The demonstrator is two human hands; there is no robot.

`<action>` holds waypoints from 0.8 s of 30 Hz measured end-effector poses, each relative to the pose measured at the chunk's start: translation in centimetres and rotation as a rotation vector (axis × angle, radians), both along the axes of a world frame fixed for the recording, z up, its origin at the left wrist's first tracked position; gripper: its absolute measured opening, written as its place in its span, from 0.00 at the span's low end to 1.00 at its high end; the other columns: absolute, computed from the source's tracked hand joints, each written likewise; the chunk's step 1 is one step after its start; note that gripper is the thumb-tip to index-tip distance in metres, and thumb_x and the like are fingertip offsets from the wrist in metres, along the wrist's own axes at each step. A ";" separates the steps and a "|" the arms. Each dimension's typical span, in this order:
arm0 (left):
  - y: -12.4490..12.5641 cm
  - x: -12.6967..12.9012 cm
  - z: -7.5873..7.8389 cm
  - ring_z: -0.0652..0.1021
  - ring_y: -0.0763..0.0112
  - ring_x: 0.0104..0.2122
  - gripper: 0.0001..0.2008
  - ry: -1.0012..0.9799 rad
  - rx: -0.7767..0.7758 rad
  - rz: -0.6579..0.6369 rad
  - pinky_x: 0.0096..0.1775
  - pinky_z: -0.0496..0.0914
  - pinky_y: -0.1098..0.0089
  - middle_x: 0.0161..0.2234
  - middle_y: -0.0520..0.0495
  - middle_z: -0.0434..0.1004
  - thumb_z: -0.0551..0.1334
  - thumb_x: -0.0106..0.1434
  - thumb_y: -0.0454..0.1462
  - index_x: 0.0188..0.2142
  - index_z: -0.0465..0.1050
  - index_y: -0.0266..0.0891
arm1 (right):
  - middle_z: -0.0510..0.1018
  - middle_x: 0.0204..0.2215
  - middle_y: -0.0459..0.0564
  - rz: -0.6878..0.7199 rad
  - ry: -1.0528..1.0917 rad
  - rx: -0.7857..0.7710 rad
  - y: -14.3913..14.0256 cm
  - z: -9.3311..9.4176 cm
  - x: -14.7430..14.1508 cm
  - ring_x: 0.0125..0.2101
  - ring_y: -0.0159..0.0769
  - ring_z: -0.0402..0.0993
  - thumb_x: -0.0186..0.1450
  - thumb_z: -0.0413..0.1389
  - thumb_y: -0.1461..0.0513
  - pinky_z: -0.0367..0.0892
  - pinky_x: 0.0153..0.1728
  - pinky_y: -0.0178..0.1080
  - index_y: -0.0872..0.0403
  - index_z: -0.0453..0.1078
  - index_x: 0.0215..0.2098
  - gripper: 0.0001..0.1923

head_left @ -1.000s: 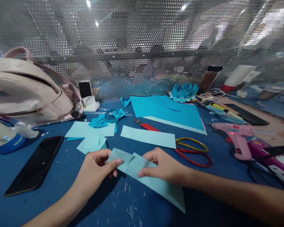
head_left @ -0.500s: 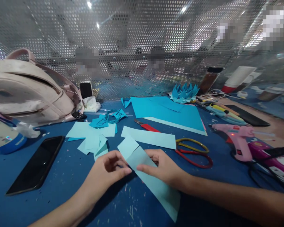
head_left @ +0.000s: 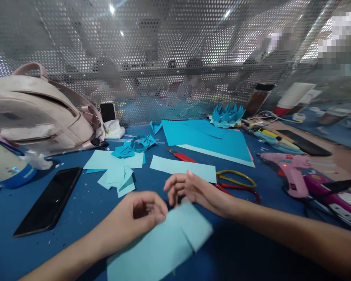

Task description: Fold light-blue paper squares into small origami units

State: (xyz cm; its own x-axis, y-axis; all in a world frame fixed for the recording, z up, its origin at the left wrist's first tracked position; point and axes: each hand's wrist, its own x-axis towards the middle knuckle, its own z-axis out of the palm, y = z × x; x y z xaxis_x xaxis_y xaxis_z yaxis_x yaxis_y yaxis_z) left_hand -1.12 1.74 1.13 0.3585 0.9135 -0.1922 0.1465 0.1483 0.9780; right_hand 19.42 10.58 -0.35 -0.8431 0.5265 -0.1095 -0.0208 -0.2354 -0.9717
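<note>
My left hand pinches one edge of a light blue paper strip, which is folded and held low over the blue table, near me. My right hand hovers just beyond the strip with fingers spread and curled, holding nothing. Another light blue strip lies flat just past my right hand. A small pile of cut light blue squares sits left of it.
Red and yellow scissors lie right of my right hand, with a pink glue gun further right. A black phone and a pale bag are at left. Blue sheets, folded blue shapes and a perforated metal screen stand behind.
The paper strip swung from stretching to the right to hanging toward me. My right hand let go of it and lifted away; my left hand kept its pinch.
</note>
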 end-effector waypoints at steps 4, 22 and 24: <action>-0.1 0.0 0.3 0.71 0.71 0.30 0.07 0.224 0.065 -0.108 0.33 0.63 0.74 0.28 0.51 0.74 0.58 0.61 0.34 0.31 0.76 0.38 | 0.76 0.29 0.49 0.216 -0.174 0.054 0.1 0.2 0.0 0.26 0.30 0.73 0.60 0.62 0.50 0.60 0.22 0.28 0.57 0.69 0.40 0.20; 0.0 1.0 -1.7 0.68 0.73 0.24 0.05 0.106 -0.007 0.183 0.27 0.61 0.74 0.22 0.52 0.70 0.65 0.53 0.37 0.26 0.75 0.37 | 0.72 0.26 0.45 0.104 -0.206 0.414 -1.1 -0.5 -0.3 0.28 0.29 0.65 0.61 0.62 0.52 0.59 0.27 0.30 0.58 0.74 0.31 0.16; 0.1 0.9 -2.0 0.68 0.73 0.24 0.05 0.078 -0.027 0.186 0.27 0.61 0.73 0.21 0.52 0.71 0.66 0.52 0.37 0.26 0.76 0.37 | 0.72 0.25 0.45 0.107 -0.203 0.413 -1.1 -0.6 -0.3 0.27 0.28 0.65 0.61 0.62 0.53 0.58 0.26 0.30 0.58 0.74 0.31 0.14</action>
